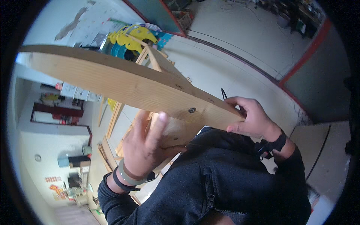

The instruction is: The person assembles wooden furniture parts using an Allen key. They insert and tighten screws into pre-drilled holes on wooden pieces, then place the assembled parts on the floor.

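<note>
Crossing the view from upper left, the long wooden board (123,84) lies before the chest. Left hand (144,148) rests under it, fingers together and straight. Right hand (251,118) grips its end, fingers curled around.

Pale concrete floor (240,41) across the upper middle, crossed by a dark seam and a thin cable. Teal wall panels (322,86) with red edging at the right and top. Yellow and teal cut-out shapes (129,37) stacked near a patchy white wall (75,22) upper left. Dark red shelf (56,114) with small items at the left. Loose wooden slats (108,150) lying beside it. Bright, even daylight throughout.
</note>
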Available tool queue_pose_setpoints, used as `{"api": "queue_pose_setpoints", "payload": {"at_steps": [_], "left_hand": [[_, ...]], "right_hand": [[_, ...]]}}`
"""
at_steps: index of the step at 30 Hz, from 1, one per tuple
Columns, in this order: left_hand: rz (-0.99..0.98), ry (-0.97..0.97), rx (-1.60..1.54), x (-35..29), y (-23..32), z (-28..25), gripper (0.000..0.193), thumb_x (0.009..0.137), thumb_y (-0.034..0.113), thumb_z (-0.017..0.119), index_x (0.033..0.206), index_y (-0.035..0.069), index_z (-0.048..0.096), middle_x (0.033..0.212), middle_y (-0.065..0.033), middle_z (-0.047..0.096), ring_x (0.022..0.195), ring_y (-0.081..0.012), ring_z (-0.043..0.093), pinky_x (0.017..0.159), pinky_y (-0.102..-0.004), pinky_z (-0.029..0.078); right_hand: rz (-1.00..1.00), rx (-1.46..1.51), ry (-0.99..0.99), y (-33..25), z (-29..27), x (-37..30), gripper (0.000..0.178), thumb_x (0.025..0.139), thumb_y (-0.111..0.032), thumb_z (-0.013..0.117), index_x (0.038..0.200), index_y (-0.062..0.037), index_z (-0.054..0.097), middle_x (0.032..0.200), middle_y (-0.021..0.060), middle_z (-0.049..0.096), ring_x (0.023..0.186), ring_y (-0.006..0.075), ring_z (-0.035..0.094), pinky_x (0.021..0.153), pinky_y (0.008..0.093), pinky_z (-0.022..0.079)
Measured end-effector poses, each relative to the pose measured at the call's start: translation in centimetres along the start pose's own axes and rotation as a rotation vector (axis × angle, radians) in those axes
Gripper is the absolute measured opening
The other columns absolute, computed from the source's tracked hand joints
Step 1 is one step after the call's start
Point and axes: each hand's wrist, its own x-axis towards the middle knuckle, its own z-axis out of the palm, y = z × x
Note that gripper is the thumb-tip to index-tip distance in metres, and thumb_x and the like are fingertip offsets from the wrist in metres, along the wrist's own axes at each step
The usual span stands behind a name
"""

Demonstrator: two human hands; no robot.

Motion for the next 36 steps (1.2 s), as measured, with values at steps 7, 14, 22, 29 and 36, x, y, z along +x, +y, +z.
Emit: {"api": "queue_pose_setpoints", "payload": {"at_steps": [7,14,22,29,36], "left_hand": [[0.035,-0.075,-0.397,-0.4,-5.9,-2.0,0.081,0.066,0.029,0.086,0.124,0.000,0.036,0.110,-0.0175,0.056,0.107,-0.0287,0.056,0.094,-0.0404,0.043],[-0.411,-0.408,-1.265,-0.3,-14.1,9.5,0.062,0.079,0.040,0.074,0.123,0.003,0.050,0.114,-0.0065,0.057,0.107,-0.0219,0.053,0.093,-0.0364,0.043],[-0.158,-0.061,-1.303,1.2,-11.9,13.7,0.042,0.083,0.035,0.071,0.108,0.004,0.058,0.099,-0.0061,0.059,0.089,-0.0189,0.054,0.076,-0.0334,0.045],[0.409,-0.078,-1.398,5.7,-7.7,2.2,0.028,0.072,0.026,0.078,0.079,0.004,0.062,0.076,-0.0068,0.059,0.063,-0.0149,0.052,0.052,-0.0282,0.036],[0.533,0.088,-0.269,7.0,3.3,-0.3,0.033,0.059,0.026,0.082,0.086,0.011,0.070,0.076,-0.0012,0.062,0.064,-0.0176,0.057,0.057,-0.0289,0.044]], "right_hand": [[0.019,0.140,0.118,1.3,1.0,-1.6,0.072,0.060,-0.041,0.086,0.112,0.0009,0.060,0.100,0.0118,0.066,0.095,0.0186,0.063,0.085,0.0324,0.050],[0.010,-0.065,0.043,1.0,-0.2,-2.6,0.067,0.064,-0.039,0.082,0.113,0.0005,0.059,0.106,0.0152,0.065,0.099,0.0264,0.063,0.087,0.0345,0.048],[0.284,-0.208,0.211,0.7,-1.2,-6.4,0.043,0.089,-0.025,0.059,0.123,0.0010,0.053,0.102,0.0156,0.066,0.095,0.0235,0.063,0.082,0.0340,0.050],[0.023,0.403,0.299,-4.4,0.7,-7.6,0.030,0.100,-0.013,0.039,0.126,-0.0029,0.049,0.090,0.0065,0.068,0.055,0.0061,0.047,0.057,0.0196,0.044],[-0.125,0.262,0.193,-6.7,1.3,-4.8,0.047,0.102,-0.028,0.035,0.139,-0.0009,0.036,0.086,0.0080,0.068,0.052,0.0045,0.047,0.051,0.0183,0.042]]}}
